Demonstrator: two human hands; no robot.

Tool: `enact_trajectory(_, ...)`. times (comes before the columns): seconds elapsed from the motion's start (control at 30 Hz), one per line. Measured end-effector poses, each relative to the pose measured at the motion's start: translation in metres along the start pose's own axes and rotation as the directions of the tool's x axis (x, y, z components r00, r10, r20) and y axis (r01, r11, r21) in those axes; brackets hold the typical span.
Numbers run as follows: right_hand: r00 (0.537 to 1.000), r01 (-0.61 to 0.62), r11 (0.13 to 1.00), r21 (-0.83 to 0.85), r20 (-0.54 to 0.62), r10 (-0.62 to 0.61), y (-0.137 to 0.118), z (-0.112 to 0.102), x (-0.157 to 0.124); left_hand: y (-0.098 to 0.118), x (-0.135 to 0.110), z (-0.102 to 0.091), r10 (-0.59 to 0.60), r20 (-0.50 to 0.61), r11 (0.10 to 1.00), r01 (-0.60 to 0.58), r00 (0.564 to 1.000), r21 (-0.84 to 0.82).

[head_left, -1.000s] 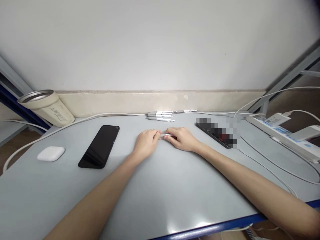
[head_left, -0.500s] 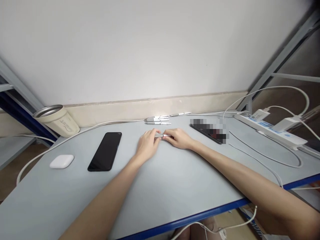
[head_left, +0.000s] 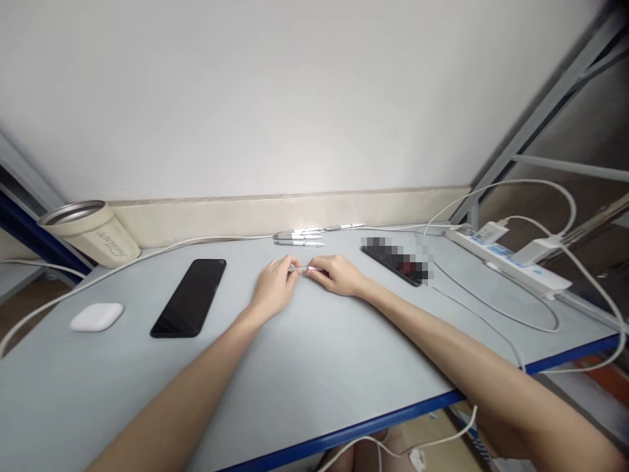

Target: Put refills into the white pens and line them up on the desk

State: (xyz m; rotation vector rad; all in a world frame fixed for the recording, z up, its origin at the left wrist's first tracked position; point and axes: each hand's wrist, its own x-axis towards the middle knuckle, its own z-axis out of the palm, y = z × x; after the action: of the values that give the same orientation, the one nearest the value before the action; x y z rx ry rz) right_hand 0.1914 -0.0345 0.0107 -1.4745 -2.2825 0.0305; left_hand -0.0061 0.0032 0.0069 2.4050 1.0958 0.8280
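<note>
Over the middle of the desk, my left hand [head_left: 275, 285] is closed with its fingertips pinching one end of a grey and silver pen [head_left: 301, 268]. The other end sits in the pinched fingers of my right hand [head_left: 340, 275]. Between the two hands a thin, narrow stretch of the pen shows, probably its refill; the fingers hide the rest. Just beyond my hands, several similar silver-white pens [head_left: 299, 243] lie side by side near the wall, and another pen [head_left: 344, 227] lies to their right.
A black phone [head_left: 189, 298] and a white earbud case [head_left: 97, 316] lie on the left. Behind them stands a cream tumbler [head_left: 95, 236]. To the right are a dark phone, partly blurred out [head_left: 388, 263], a power strip [head_left: 511, 262] and loose white cables [head_left: 496, 321]. A blue edge [head_left: 373, 426] borders the grey desk.
My hands have drawn slightly apart, and a thin section of the pen now shows between them where the thicker grey barrel showed before. The whole view has shifted a little.
</note>
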Motion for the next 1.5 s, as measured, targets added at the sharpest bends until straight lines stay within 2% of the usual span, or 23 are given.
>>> enact_trajectory(0.2, 1.000, 0.012, 1.000, -0.003, -0.001, -0.012, -0.0005, -0.0001, 0.0006, -0.0004, 0.0004, 0.0002, -0.014, -0.002, 0.999, 0.014, 1.000, -0.029)
enact_trajectory(0.37, 1.000, 0.000, 1.000, -0.009, -0.011, 0.000, -0.0005, 0.0001, 0.0007, -0.0022, 0.0004, 0.0020, 0.050, 0.024, 0.998, -0.049, 0.998, -0.035)
enact_trajectory(0.53, 1.000, 0.003, 1.000, -0.014, -0.015, -0.003, -0.0008, 0.0002, 0.0009, -0.0031, 0.0015, 0.0028, 0.010, 0.036, 1.000, -0.010, 0.999, -0.010)
enact_trajectory(0.8, 1.000, 0.006, 1.000, 0.003, -0.016, -0.006, -0.0036, -0.0001, 0.0012, -0.0022, 0.0001, 0.0013, 0.038, 0.007, 0.998, -0.037, 0.999, -0.051)
enact_trajectory(0.97, 1.000, 0.006, 1.000, -0.004, -0.017, -0.006, -0.0048, 0.0000, 0.0008, -0.0024, 0.0002, 0.0011, -0.001, 0.015, 1.000, 0.001, 1.000, -0.026)
enact_trajectory(1.13, 1.000, 0.001, 1.000, 0.002, -0.026, -0.001, -0.0046, -0.0004, 0.0008, -0.0029, -0.0008, 0.0013, 0.041, -0.024, 0.993, -0.043, 0.999, -0.106)
enact_trajectory(1.37, 0.999, 0.034, 0.999, 0.017, -0.036, -0.034, -0.0037, 0.0003, 0.0002, -0.0036, 0.0013, 0.0014, -0.002, -0.005, 1.000, 0.002, 1.000, -0.012)
enact_trajectory(1.5, 0.999, 0.028, 0.999, 0.015, -0.047, -0.027, -0.0031, 0.0009, 0.0002, -0.0040, 0.0016, 0.0021, 0.006, -0.027, 1.000, -0.007, 1.000, -0.020)
